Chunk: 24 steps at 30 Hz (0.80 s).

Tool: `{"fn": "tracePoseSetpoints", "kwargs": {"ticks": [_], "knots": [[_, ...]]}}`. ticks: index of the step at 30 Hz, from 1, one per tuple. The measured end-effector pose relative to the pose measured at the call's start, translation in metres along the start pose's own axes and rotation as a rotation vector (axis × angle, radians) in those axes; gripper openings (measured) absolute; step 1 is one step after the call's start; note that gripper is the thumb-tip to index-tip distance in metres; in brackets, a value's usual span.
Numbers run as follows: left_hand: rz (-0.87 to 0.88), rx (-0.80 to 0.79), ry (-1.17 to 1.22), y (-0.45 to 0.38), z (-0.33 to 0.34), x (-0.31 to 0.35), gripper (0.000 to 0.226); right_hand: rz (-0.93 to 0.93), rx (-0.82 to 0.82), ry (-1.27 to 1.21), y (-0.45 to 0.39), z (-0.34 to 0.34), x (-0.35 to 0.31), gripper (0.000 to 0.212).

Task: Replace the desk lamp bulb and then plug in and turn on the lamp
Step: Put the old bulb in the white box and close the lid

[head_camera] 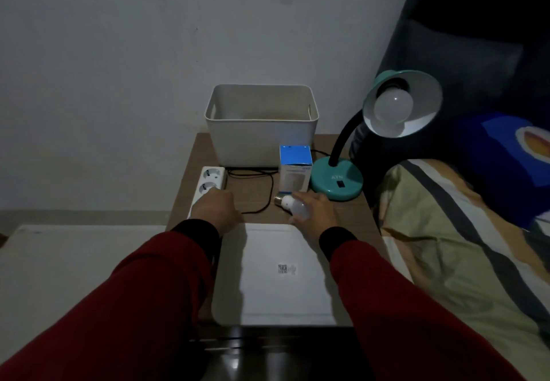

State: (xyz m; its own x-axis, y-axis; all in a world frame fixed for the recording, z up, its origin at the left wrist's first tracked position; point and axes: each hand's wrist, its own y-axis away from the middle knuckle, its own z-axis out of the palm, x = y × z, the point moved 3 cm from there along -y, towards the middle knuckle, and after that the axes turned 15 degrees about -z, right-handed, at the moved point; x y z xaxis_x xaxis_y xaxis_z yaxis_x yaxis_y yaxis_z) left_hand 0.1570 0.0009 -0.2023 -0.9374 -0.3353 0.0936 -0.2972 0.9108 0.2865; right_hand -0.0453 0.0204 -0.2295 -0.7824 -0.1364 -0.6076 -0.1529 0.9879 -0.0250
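1. your left hand [218, 208] is sitting curled into a fist at the near end of the power strip [206, 188], on the left of the table [256, 184]. whether it is pinching the plug is something i cannot tell, since the knuckles are hiding it. if you are pushing blind, the pins may be missing the socket.
2. the black cord [262, 185] is looping loosely across the middle; a sleeve could be snagging it and tugging the lamp.
3. your right hand [317, 212] is wrapping around a loose bulb [293, 205], its screw base pointing left. it is lying low over the table, just near the bulb box [295, 169]. a slack hold risks it rolling off.
4. the teal lamp [337, 183] is standing far right beside the bed, a bulb [393, 107] sitting in its shade. it is looking unlit, and its tilted shade may be making the base tippy.
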Motion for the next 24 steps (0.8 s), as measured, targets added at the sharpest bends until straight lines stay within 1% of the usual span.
{"fn": "tracePoseSetpoints", "kwargs": {"ticks": [3, 7, 11, 14, 16, 18, 20, 24], "knots": [[0.002, 0.017, -0.040, -0.005, -0.008, -0.002, 0.045, -0.029, 0.002, -0.026, -0.004, -0.004, -0.009, 0.060], [0.041, 0.057, -0.005, -0.011, -0.044, 0.003, 0.039, -0.137, 0.003, -0.054, -0.014, -0.031, -0.038, 0.054], [0.085, 0.188, 0.019, -0.028, -0.094, 0.014, 0.041, -0.209, 0.094, -0.083, -0.040, -0.074, -0.073, 0.050], [0.096, 0.246, 0.059, -0.045, -0.125, 0.023, 0.044, -0.245, 0.166, -0.118, -0.069, -0.102, -0.095, 0.049], [0.111, 0.273, 0.087, -0.060, -0.138, 0.028, 0.046, -0.254, 0.196, -0.083, -0.090, -0.115, -0.105, 0.049], [0.110, 0.258, 0.103, -0.077, -0.143, 0.033, 0.054, -0.246, 0.198, -0.060, -0.112, -0.123, -0.108, 0.048], [0.098, 0.196, 0.134, -0.096, -0.140, 0.036, 0.065, -0.225, 0.191, -0.045, -0.136, -0.124, -0.106, 0.049], [0.090, 0.051, 0.227, -0.128, -0.125, 0.038, 0.099, -0.123, 0.131, -0.057, -0.180, -0.111, -0.089, 0.058]]}}
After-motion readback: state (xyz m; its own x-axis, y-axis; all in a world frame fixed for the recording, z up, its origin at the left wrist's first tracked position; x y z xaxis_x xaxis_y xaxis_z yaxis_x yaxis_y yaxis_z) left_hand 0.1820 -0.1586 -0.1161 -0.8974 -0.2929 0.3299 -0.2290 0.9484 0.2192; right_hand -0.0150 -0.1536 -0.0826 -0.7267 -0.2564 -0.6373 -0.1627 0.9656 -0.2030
